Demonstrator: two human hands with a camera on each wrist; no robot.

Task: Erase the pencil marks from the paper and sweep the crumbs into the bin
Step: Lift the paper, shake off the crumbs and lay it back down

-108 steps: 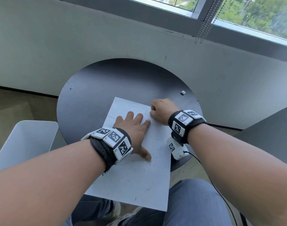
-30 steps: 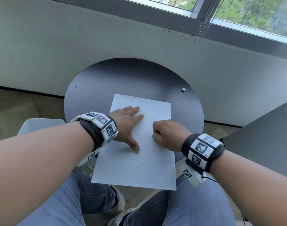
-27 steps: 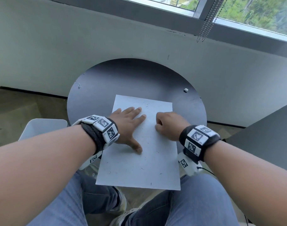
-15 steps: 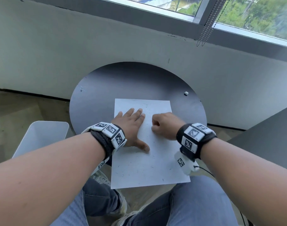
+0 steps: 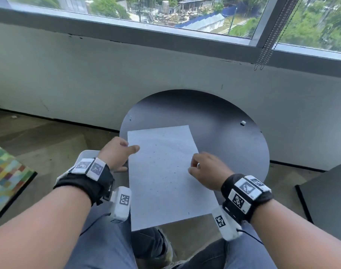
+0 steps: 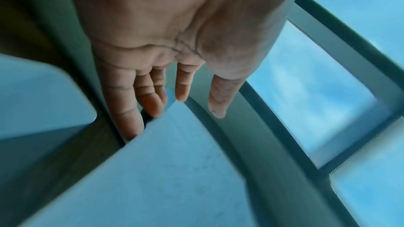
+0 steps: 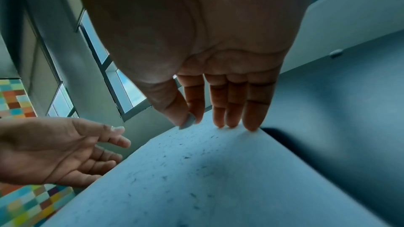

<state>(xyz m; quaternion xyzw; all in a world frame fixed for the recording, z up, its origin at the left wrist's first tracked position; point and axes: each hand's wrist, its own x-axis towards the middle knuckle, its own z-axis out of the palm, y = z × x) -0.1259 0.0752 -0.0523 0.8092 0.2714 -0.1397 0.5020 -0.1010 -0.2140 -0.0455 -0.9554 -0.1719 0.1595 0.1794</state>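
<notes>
A white paper [image 5: 165, 171] speckled with dark eraser crumbs [image 7: 186, 157] lies on the round dark table [image 5: 224, 144], its near end hanging past the table's edge. My left hand [image 5: 117, 152] is at the paper's left edge, fingers [image 6: 150, 103] straight and dipping below the edge, thumb over the sheet without clamping it. My right hand [image 5: 204, 169] is at the right edge and pinches a small whitish eraser [image 7: 188, 121] between thumb and index finger; its other fingertips [image 7: 229, 122] touch the paper. A white bin [image 5: 82, 154] stands on the floor under my left hand.
A small white piece [image 5: 243, 123] lies near the table's far right rim. A second dark tabletop [image 5: 330, 200] is at the right, a colourful chequered panel [image 5: 5, 171] at the left. The wall and window run behind the table. My knees are below the paper.
My left hand has lifted off the sheet, where it lay flat, and moved to the left edge. My right hand moved to the right edge. The paper turned and shifted left.
</notes>
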